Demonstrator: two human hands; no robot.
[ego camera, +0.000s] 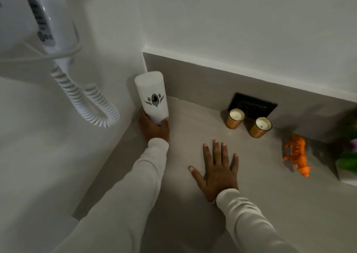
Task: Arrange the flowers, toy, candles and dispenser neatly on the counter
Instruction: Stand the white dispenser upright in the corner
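A tall white dispenser [151, 96] with a grey emblem stands upright in the counter's back left corner. My left hand [153, 128] grips its base. My right hand [217, 170] lies flat on the grey counter [193, 214], fingers spread, holding nothing. Two candles in gold jars [234, 118] [260, 127] stand side by side against the backsplash. An orange toy tiger [296, 154] stands to their right. The flowers [350, 156] in a white pot sit at the right edge, partly cut off.
A white wall-mounted hair dryer [48, 20] with a coiled cord [85, 101] hangs on the left wall, close to the dispenser. A black socket plate [253, 104] sits on the backsplash behind the candles.
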